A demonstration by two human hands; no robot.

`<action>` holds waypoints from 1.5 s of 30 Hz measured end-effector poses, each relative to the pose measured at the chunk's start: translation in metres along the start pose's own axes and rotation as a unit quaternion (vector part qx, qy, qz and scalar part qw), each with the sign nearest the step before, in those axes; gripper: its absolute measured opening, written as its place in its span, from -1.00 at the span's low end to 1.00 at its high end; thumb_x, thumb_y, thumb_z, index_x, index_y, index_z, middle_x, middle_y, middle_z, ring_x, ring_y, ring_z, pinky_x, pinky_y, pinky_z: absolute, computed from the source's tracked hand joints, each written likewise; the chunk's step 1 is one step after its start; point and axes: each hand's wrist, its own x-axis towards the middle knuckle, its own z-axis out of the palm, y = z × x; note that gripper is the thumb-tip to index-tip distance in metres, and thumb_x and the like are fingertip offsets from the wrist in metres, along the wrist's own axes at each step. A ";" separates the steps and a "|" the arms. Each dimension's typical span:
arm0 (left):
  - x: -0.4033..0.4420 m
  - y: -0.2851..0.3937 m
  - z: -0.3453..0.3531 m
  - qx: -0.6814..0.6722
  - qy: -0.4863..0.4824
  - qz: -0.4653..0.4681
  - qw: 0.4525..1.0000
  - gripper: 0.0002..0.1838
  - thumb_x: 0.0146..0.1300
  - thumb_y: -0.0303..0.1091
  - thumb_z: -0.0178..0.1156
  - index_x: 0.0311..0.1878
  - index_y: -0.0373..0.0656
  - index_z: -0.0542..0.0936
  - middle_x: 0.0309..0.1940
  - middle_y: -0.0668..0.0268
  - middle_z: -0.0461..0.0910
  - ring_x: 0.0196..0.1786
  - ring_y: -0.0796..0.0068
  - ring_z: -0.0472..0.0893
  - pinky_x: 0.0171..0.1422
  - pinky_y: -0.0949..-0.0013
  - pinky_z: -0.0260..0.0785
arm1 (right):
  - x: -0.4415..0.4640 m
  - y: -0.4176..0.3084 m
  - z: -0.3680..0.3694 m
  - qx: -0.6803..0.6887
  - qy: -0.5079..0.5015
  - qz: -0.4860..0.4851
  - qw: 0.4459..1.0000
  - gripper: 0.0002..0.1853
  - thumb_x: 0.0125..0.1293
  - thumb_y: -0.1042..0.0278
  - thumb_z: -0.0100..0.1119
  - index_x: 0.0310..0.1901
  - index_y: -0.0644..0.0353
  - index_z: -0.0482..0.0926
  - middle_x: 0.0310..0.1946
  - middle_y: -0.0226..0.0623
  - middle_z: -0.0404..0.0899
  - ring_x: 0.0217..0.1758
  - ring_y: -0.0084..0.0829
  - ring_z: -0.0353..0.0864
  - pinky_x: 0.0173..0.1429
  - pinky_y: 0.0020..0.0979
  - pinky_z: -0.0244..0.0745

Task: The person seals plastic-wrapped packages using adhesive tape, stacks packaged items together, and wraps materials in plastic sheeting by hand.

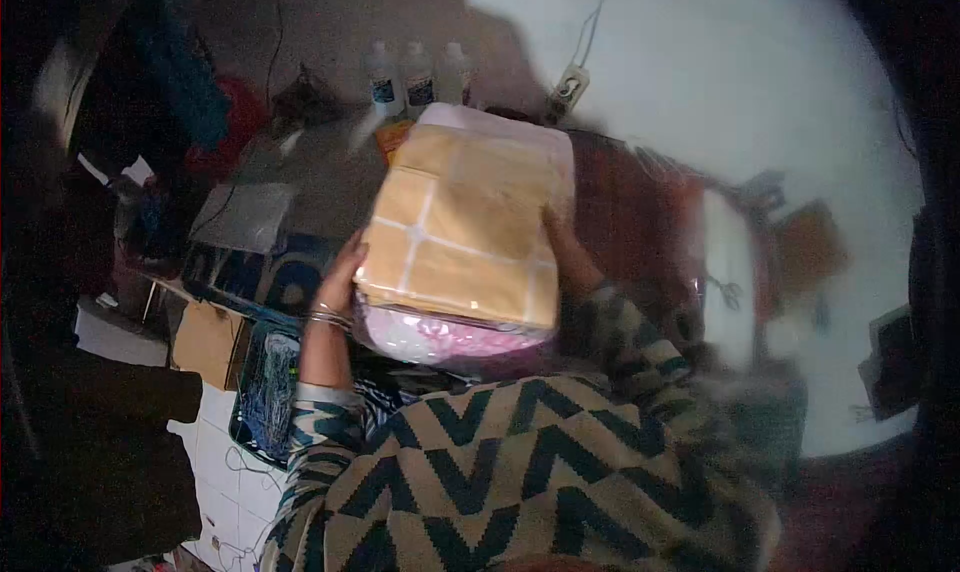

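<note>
In front of my chest is a plastic-wrapped bundle point(455, 222) of what looks like folded cloth. Its top face is yellow-orange with white crossing lines, and a pink and white patterned layer shows along the near side. My left hand point(345, 272) grips the left edge, with its fingertips partly hidden by the bundle. On the opposite side, my right hand point(565, 247) is closed around the right edge. A bracelet circles my left wrist.
Behind the bundle stand several white bottles point(418, 77) against the wall. A power socket point(570, 87) with a cord is to their right. A cardboard box point(208, 342) and a basket of bluish stringy material point(268, 387) sit at lower left. Scissors point(725, 290) lie on the right.
</note>
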 end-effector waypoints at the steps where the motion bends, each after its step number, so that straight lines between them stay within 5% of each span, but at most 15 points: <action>1: -0.002 0.005 -0.017 -0.032 0.011 -0.035 0.999 -0.33 0.21 -0.01 0.15 0.26 -0.29 0.35 0.14 0.15 0.46 0.19 0.33 0.43 0.30 0.31 0.21 | 0.008 -0.006 0.027 0.147 0.014 0.079 0.986 -0.39 0.39 0.06 0.00 0.34 0.17 0.09 0.21 -0.11 0.24 0.17 -0.32 0.37 0.24 -0.29 0.34; 8: 0.046 0.015 -0.160 -0.001 0.053 -0.020 0.998 -0.41 0.24 0.04 0.10 0.19 -0.21 0.43 0.03 0.17 0.53 0.08 0.32 0.49 0.13 0.25 0.37 | 0.073 -0.001 0.144 0.319 -0.032 0.079 0.944 -0.43 0.37 -0.04 0.00 0.23 0.21 0.24 0.03 -0.23 0.44 0.02 -0.41 0.49 0.08 -0.32 0.48; 11: 0.084 0.018 -0.223 0.240 0.101 0.056 0.964 -0.38 0.26 0.10 0.05 0.16 -0.24 0.44 0.01 0.15 0.53 0.05 0.27 0.51 0.12 0.25 0.36 | 0.112 0.008 0.197 0.316 -0.041 0.087 0.944 -0.46 0.35 -0.04 0.02 0.17 0.21 0.31 -0.03 -0.24 0.48 0.00 -0.44 0.50 0.05 -0.34 0.48; 13: 0.089 0.040 -0.224 0.015 0.125 0.014 0.992 -0.38 0.29 0.12 -0.02 0.13 -0.26 0.46 -0.02 0.13 0.54 -0.01 0.25 0.52 0.08 0.26 0.35 | 0.130 0.008 0.226 0.268 0.025 0.110 0.957 -0.45 0.32 -0.08 0.04 0.13 0.22 0.36 -0.08 -0.23 0.51 -0.02 -0.42 0.52 0.04 -0.35 0.47; 15: 0.099 0.046 -0.243 0.077 0.148 0.029 0.986 -0.40 0.30 0.12 -0.03 0.12 -0.27 0.47 -0.02 0.12 0.54 -0.02 0.23 0.52 0.06 0.26 0.35 | 0.138 0.017 0.241 0.211 0.056 0.046 0.975 -0.41 0.30 -0.13 0.05 0.14 0.22 0.36 -0.09 -0.24 0.52 -0.04 -0.41 0.53 0.02 -0.36 0.47; 18: 0.149 0.016 -0.364 0.297 0.259 0.090 0.915 -0.47 0.31 0.05 -0.02 0.08 -0.24 0.49 -0.05 0.07 0.55 -0.05 0.18 0.53 0.03 0.24 0.33 | 0.137 0.008 0.230 0.172 0.026 0.156 0.972 -0.19 0.22 -0.22 0.10 0.33 0.18 0.16 0.22 -0.13 0.29 0.29 -0.23 0.26 0.27 -0.26 0.25; 21: 0.041 0.036 -0.245 0.130 0.195 0.174 0.957 -0.50 0.33 0.00 -0.02 0.11 -0.22 0.47 0.03 0.10 0.51 0.01 0.15 0.51 0.04 0.21 0.37 | 0.116 0.009 0.170 0.210 -0.071 0.239 0.945 -0.18 0.26 -0.04 0.14 0.42 0.11 -0.02 0.45 -0.11 -0.12 0.51 -0.14 -0.21 0.48 -0.16 -0.12; 22: 0.000 0.052 -0.213 0.074 0.114 0.177 0.975 -0.51 0.34 -0.01 -0.02 0.12 -0.21 0.47 0.06 0.11 0.50 0.04 0.14 0.51 0.04 0.20 0.39 | 0.103 0.020 0.133 0.002 -0.172 -0.026 0.985 -0.24 0.26 0.09 0.14 0.40 0.10 0.03 0.44 -0.10 -0.07 0.49 -0.13 -0.15 0.47 -0.14 -0.08; 23: -0.003 0.042 -0.208 0.170 0.309 0.187 0.917 -0.51 0.34 -0.01 -0.01 0.13 -0.20 0.46 0.10 0.13 0.47 0.06 0.16 0.50 0.03 0.18 0.43 | 0.086 0.028 0.096 -0.207 -0.253 -0.285 0.901 -0.30 0.27 0.22 0.14 0.39 0.09 0.08 0.42 -0.09 -0.03 0.48 -0.11 -0.08 0.47 -0.12 -0.03; 24: -0.010 0.033 -0.199 0.260 0.486 0.190 0.812 -0.51 0.34 -0.01 0.00 0.15 -0.19 0.45 0.15 0.14 0.44 0.09 0.18 0.49 0.03 0.15 0.46 | 0.065 -0.001 0.056 -0.317 -0.254 -0.245 0.880 -0.37 0.29 0.06 0.08 0.33 0.10 0.20 0.39 -0.12 0.06 0.40 -0.12 0.08 0.41 -0.17 0.11; 27: -0.067 0.009 -0.157 0.182 0.531 0.144 0.815 -0.52 0.33 -0.04 0.06 0.13 -0.22 0.45 0.12 0.15 0.45 0.03 0.22 0.51 0.05 0.20 0.44 | 0.002 -0.048 -0.052 -0.086 -0.055 0.086 0.991 -0.53 0.28 0.07 0.15 0.13 0.15 0.47 0.12 -0.11 0.45 0.13 -0.24 0.47 0.18 -0.28 0.42; 30: -0.093 -0.035 -0.163 0.303 0.522 0.172 0.778 -0.57 0.33 -0.09 0.07 0.08 -0.24 0.49 0.02 0.19 0.51 -0.02 0.30 0.53 0.04 0.32 0.42 | -0.060 -0.072 -0.166 -0.419 0.208 0.061 0.882 -0.61 0.26 0.09 0.17 -0.03 0.23 0.57 -0.15 -0.16 0.63 -0.11 -0.31 0.61 0.00 -0.29 0.48; 33: -0.091 -0.057 -0.150 0.411 0.460 0.210 0.758 -0.63 0.34 -0.15 0.09 0.03 -0.26 0.54 -0.08 0.23 0.58 -0.08 0.38 0.55 0.02 0.45 0.40 | -0.117 0.013 -0.304 -0.416 0.341 0.087 0.839 -0.65 0.22 0.17 0.15 -0.05 0.22 0.57 -0.20 0.00 0.62 -0.16 -0.10 0.62 -0.03 -0.20 0.51; 37: -0.071 -0.028 -0.008 0.155 0.337 0.217 0.903 -0.67 0.35 -0.25 0.08 0.02 -0.30 0.54 -0.15 0.24 0.59 -0.13 0.50 0.54 0.01 0.48 0.39 | -0.154 0.064 -0.373 -0.647 0.173 0.258 0.697 -0.52 0.18 0.11 0.16 0.12 0.08 0.48 0.08 -0.03 0.44 0.10 0.00 0.44 0.10 -0.13 0.47; 45: -0.071 -0.086 0.197 0.132 0.110 0.206 0.963 -0.85 0.28 -0.37 0.19 -0.19 -0.25 0.56 -0.39 0.29 0.61 -0.34 0.55 0.54 -0.18 0.47 0.42 | -0.153 0.113 -0.426 -0.652 0.107 0.073 0.747 -0.62 0.25 0.11 0.07 0.01 0.18 0.43 -0.21 0.03 0.50 -0.33 -0.03 0.55 -0.19 -0.08 0.52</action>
